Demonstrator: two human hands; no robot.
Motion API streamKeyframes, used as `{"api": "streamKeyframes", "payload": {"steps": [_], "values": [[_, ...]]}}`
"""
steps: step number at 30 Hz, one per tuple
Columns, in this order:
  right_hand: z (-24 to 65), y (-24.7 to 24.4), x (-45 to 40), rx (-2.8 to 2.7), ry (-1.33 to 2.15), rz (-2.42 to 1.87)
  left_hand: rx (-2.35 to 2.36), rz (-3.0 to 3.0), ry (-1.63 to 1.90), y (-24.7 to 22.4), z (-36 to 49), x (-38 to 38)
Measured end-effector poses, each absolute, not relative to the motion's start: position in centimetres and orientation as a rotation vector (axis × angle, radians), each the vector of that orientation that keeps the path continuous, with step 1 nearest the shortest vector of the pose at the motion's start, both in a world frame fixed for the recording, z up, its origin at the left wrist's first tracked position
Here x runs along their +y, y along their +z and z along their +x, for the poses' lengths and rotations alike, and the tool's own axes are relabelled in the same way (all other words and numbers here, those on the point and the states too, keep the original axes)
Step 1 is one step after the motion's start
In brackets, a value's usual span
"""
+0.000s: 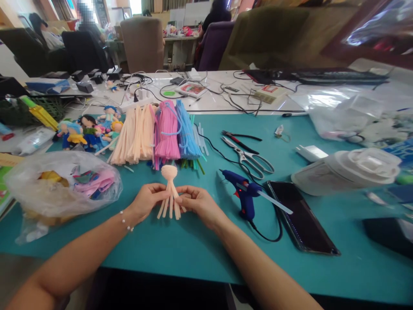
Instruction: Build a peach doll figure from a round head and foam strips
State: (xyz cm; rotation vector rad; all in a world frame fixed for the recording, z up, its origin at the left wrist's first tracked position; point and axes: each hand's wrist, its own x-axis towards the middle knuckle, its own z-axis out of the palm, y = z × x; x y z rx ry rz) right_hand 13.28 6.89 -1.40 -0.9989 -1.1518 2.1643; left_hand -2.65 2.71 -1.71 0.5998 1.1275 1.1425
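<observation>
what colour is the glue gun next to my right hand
Blue, with a white glue stick at its back; the glue gun shows clearly in the head view.

The little pipe-cleaner figure [170, 189] pinched in the fingers [161, 189] is pale peach all over, sitting over a teal worktop [193, 245]. Just beyond the fingers are bundles in peach [135, 133], pink [167, 133] and light blue [186, 131], and off to their right the glue gun [242, 191] is bright blue.

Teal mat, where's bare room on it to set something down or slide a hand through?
Bare teal mat runs along the near edge, under both forearms, between the plastic bag and the phone. Another free strip lies below the phone toward the right. It is crowded behind the hands: pipe cleaner bundles, scissors, glue gun and its cord.
</observation>
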Motion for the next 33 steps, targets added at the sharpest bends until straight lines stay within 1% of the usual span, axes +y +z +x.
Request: {"api": "streamKeyframes", "payload": {"steps": [8, 18, 27, 33], "values": [[13.1, -0.9, 6.6, -1.222, 2.081, -0.992, 1.124, 0.625, 1.139, -1.8, -2.5, 2.4], [13.1, -0.9, 6.2, -1.23, 2.099, -1.003, 1.145, 0.63, 1.166, -1.9, -2.4, 2.3], [13.0, -0.3, 5.8, -1.293, 1.916, -1.051, 1.189, 0.766, 1.233, -1.8, -1.9, 1.9], [13.1, -0.2, 5.7, -1.267, 1.942, -1.041, 1.199, 0.718, 1.178, -1.9, -2.0, 1.8]]}}
